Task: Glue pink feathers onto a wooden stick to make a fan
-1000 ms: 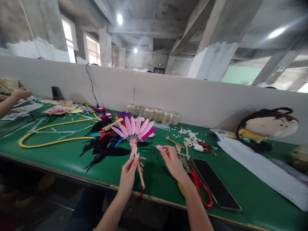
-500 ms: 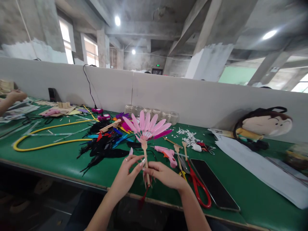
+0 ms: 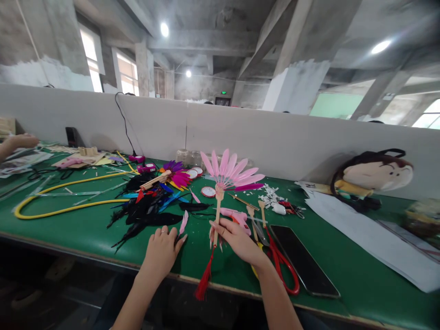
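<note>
My right hand [image 3: 234, 237] is closed round the wooden handle of a pink feather fan [image 3: 232, 171] and holds it upright above the green table [image 3: 85, 224]. A red tassel [image 3: 205, 279] hangs from the handle's lower end. My left hand [image 3: 162, 249] rests palm down on the table, fingers spread, its fingertips touching a loose pink feather [image 3: 183, 222]. A pile of black and coloured feathers [image 3: 147, 206] lies just beyond that hand.
A pink glue gun [image 3: 235, 215], red-handled scissors [image 3: 283, 270] and a black phone [image 3: 302, 266] lie right of my hand. A yellow hose [image 3: 62, 197] loops at left. Another person's hand [image 3: 19, 142] is at far left. A plush bag [image 3: 373, 178] leans on the white divider.
The fan passed from my left hand to my right and moved rightward. My left hand let go and dropped flat onto the table by the loose feather.
</note>
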{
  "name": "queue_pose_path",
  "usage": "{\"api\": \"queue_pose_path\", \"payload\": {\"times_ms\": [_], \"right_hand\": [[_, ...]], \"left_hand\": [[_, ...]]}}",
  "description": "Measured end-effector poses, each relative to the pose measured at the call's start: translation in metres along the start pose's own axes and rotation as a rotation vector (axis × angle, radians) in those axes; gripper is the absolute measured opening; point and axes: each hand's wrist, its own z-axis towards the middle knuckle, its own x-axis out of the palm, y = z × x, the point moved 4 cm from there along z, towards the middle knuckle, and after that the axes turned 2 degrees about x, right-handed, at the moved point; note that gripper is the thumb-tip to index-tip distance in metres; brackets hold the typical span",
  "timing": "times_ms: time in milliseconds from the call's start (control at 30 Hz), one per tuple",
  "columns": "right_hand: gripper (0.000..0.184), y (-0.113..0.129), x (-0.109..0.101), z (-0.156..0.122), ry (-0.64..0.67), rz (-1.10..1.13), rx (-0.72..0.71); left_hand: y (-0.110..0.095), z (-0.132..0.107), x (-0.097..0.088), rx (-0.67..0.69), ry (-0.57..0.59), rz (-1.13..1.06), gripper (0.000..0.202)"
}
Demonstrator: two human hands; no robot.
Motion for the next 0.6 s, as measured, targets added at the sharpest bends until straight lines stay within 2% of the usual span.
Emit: {"api": "queue_pose_path", "payload": {"times_ms": [233,400,500,600], "right_hand": [[0.033,-0.003,0.003,-0.001,0.024,-0.002,0.006],[0.033,-0.002,0.004,0.002,0.014,0.032,-0.014],[0.031,-0.006,0.004,0.006,-0.026,0.083,-0.023],[0.031,-0.009,0.006,0.008,-0.048,0.141,-0.03]], "left_hand": [[-0.004,0.007,0.002,0.125,0.049,0.019,0.031],[-0.001,0.0,-0.004,0.058,-0.038,-0.088,0.029],[-0.003,-0.008,-0.008,-0.002,-0.071,-0.362,0.029],[-0.011,-0.013,-0.008,-0.064,-0.06,-0.867,0.035]]}}
